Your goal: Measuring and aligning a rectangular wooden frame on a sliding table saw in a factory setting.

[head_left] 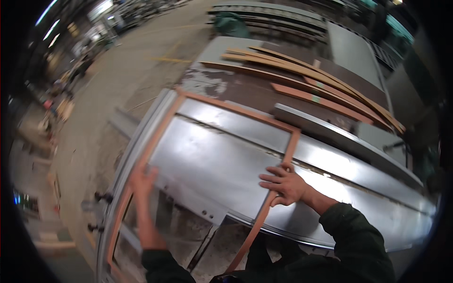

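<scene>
A long rectangular wooden frame (236,109), orange-brown, lies over a shiny metal machine table (212,155). Its near end reaches past the table's front edge toward my body. On the frame's right side rests my right hand (287,185), its fingers stretched out and spread across the rail. My left hand (143,188), smeared by motion, is at the frame's left side, with thumb and fingers apart. Along that left side runs a grey metal fence (134,165), and the frame lies close against it.
Several wooden strips (302,70) lie on a dark worn table behind the machine. A metal rail (344,141) stands between the two surfaces. Black knobs (101,197) stick out left of the fence. Concrete floor (113,75) stretches away at left.
</scene>
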A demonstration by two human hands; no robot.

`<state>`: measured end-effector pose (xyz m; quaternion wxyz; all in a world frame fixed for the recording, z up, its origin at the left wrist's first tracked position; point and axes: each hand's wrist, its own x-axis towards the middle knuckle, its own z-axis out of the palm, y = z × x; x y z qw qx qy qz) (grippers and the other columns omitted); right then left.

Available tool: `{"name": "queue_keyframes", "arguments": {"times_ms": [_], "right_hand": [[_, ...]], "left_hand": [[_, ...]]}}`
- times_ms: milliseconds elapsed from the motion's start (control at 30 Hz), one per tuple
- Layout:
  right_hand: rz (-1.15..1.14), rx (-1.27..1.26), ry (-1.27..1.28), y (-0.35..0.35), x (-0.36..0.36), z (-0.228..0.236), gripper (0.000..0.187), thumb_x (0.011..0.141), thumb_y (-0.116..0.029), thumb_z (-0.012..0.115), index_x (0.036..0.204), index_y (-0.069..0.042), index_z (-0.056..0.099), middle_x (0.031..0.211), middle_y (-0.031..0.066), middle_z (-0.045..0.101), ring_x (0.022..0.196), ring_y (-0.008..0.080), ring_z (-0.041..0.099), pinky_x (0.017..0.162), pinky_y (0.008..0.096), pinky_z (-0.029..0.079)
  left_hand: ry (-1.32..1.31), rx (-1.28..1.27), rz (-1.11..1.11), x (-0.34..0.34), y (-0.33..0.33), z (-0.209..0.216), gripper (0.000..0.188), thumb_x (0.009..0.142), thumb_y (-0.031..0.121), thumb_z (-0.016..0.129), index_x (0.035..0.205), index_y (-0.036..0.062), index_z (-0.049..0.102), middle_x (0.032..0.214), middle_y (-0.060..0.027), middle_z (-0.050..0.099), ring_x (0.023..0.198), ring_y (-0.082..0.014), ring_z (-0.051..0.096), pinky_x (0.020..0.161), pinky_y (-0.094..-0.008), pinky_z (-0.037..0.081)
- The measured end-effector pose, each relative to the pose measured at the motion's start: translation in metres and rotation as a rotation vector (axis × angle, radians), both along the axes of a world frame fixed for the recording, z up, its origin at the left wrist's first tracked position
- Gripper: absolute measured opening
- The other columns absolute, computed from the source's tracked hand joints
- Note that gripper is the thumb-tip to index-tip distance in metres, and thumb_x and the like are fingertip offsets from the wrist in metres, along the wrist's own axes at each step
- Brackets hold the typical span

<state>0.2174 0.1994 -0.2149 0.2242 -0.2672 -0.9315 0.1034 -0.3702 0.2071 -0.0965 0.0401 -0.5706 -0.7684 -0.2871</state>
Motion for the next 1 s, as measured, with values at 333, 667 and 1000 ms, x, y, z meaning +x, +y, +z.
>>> {"name": "queue_keyframes", "arguments": {"times_ms": [333, 667, 1000], "right_hand": [[-0.009, 0.104, 0.123, -0.009, -0.009, 0.022, 0.084, 0.095, -0.082, 0.057, 0.134, -0.010, 0.078, 0.145, 0.0126, 0.072, 0.138, 0.0388, 0.061, 0.118, 0.0583, 0.033], [0.051, 0.118, 0.007, -0.034, -0.015, 0.034, 0.089, 0.101, -0.080, 0.045, 0.145, -0.007, 0.070, 0.150, 0.0192, 0.067, 0.144, 0.0426, 0.053, 0.122, 0.0608, 0.025], [-0.151, -0.004, -0.148, -0.118, -0.043, 0.017, 0.102, 0.100, -0.086, 0.042, 0.165, -0.008, 0.052, 0.175, 0.0245, 0.041, 0.167, 0.0507, 0.022, 0.131, 0.0685, 0.013]], "left_hand": [[-0.138, -0.857, 0.076, 0.193, -0.453, -0.036, 0.089, 0.064, 0.078, 0.091, 0.123, 0.0120, 0.084, 0.114, -0.0137, 0.083, 0.108, -0.0338, 0.079, 0.092, -0.0450, 0.061], [-0.015, -0.565, 0.427, 0.230, -0.532, -0.077, 0.026, 0.085, 0.039, 0.081, 0.105, 0.0232, 0.087, 0.090, -0.0096, 0.081, 0.091, -0.0340, 0.080, 0.079, -0.0538, 0.061], [-0.191, -0.694, 0.580, 0.221, -0.585, -0.024, 0.033, 0.078, 0.041, 0.084, 0.104, 0.0212, 0.087, 0.097, -0.0152, 0.082, 0.101, -0.0366, 0.079, 0.088, -0.0503, 0.061]]}}
